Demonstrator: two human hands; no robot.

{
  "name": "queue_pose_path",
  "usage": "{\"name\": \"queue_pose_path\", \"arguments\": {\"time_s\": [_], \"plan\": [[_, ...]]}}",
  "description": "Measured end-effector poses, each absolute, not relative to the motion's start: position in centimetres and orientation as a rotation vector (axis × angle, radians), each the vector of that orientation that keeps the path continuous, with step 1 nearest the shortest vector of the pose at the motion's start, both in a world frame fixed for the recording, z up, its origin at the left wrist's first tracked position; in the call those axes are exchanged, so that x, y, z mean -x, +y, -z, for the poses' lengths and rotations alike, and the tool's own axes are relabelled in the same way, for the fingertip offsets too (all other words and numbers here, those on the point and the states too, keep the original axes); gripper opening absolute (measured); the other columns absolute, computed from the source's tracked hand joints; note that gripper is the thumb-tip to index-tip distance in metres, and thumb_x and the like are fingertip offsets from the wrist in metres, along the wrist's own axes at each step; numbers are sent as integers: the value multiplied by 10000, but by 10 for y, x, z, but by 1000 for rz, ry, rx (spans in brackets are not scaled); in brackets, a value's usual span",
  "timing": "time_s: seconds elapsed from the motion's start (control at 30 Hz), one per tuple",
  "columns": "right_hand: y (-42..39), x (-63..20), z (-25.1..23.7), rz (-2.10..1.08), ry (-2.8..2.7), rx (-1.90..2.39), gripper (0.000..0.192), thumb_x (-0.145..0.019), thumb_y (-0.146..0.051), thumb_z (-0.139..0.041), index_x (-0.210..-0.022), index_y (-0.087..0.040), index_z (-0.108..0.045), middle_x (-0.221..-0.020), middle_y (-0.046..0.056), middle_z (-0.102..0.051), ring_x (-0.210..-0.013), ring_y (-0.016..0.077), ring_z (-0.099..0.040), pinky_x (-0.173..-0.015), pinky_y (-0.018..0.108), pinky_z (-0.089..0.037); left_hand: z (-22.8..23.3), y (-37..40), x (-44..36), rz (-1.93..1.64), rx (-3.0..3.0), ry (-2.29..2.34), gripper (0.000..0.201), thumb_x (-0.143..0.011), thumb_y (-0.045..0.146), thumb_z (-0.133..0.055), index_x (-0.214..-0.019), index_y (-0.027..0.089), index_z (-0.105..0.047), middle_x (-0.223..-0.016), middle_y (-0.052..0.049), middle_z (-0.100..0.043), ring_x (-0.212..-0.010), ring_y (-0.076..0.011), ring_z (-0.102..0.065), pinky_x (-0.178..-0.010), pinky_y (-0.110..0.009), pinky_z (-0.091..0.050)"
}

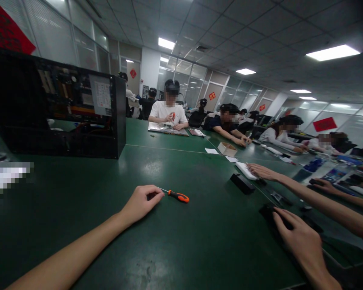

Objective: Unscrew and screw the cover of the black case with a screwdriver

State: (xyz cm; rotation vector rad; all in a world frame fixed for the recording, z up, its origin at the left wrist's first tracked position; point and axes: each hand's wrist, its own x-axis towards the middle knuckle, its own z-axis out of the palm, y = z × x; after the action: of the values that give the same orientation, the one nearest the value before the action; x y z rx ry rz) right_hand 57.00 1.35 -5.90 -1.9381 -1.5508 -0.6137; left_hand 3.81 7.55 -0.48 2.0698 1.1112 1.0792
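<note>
Left hand point(143, 203): lay low over the table point(199, 249), its forearm running in from the bottom left corner; the fingers were curled toward the thumb, and whether they pinched anything could not be told.
Screwdriver point(178, 196): lay on the table just right of the left hand, orange-and-black handle pointing right, thin shaft reaching back to the fingertips.
Right hand point(299, 237): was bent over a dark object point(270, 213) at the lower right, fingers touching it; whether it gripped or only rested there could not be told.
Green surface: stretched broadly between the two hands, giving sideways room around the handle.
Left limit: a black computer case point(121, 117) stood upright with its side open, its near bottom corner well beyond the left hand.
Right limit: a black box point(242, 184) and a white item point(246, 171) lay close together, another person's hand point(263, 172) touching the white one, so room beside the right hand was tight.
Far side: a small open carton point(228, 149) stood near white paper point(211, 151); beyond, a person in a white shirt point(169, 110) sat working.
</note>
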Motion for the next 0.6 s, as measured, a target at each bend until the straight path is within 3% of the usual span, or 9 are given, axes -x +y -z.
{"name": "queue_pose_path", "arguments": {"time_s": [0.33,0.47,0.6], "plan": [[7,-563,58,583,-1483,2035,675,-889,-687,-331,-1095,-207,-758,-1201,70,-726,-983,314,-716,-811,424,-583,6,74,-38,-1093,-2069,1092,204,-930,279,-602,-854,169,-757,-782,-21,-732,-707,-166,-639,-673,-256,-445],[7,-562,58,524,-1587,2076,702,-922,-649,-297,-1233,-176,-711,-1276,97,-694,-1002,321,-712,-855,437,-580,6,74,-38,-1088,-2070,1098,202,-928,270,-605,-834,168,-751,-786,-19,-730,-718,-165,-642,-688,-257,-445],[10,-561,57,516,-1634,2175,702,-962,-595,-227,-1340,-183,-651,-1302,113,-677,-988,330,-714,-804,456,-584,6,75,-38,-1084,-2061,1096,202,-929,267,-605,-838,165,-755,-786,-20,-732,-710,-160,-637,-679,-250,-441]]}}
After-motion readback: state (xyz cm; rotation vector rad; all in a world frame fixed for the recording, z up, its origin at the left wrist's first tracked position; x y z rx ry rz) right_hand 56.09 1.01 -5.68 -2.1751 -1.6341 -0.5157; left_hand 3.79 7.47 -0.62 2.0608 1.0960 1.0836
